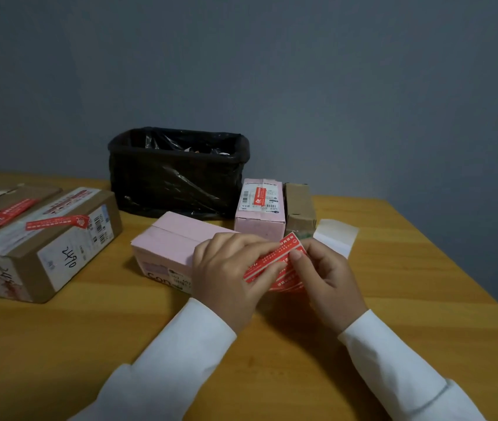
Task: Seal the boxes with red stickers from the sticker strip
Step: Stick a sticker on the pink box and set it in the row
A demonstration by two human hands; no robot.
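White sleeves (181, 354) sat nearest the camera. Left to right: two brown boxes (68, 238) carried red stickers on top. A plain pink box (168, 241) lay beside the left hand (229, 268), whose fingers pinched a red sticker (267, 260) partly lifted off the sticker strip (287, 279). Right hand (326, 271) fingers gripped the strip. Behind them: black-lined bin (178, 174), stickered pink box (260, 208), small brown box (299, 208), all on the wooden table (424, 284).
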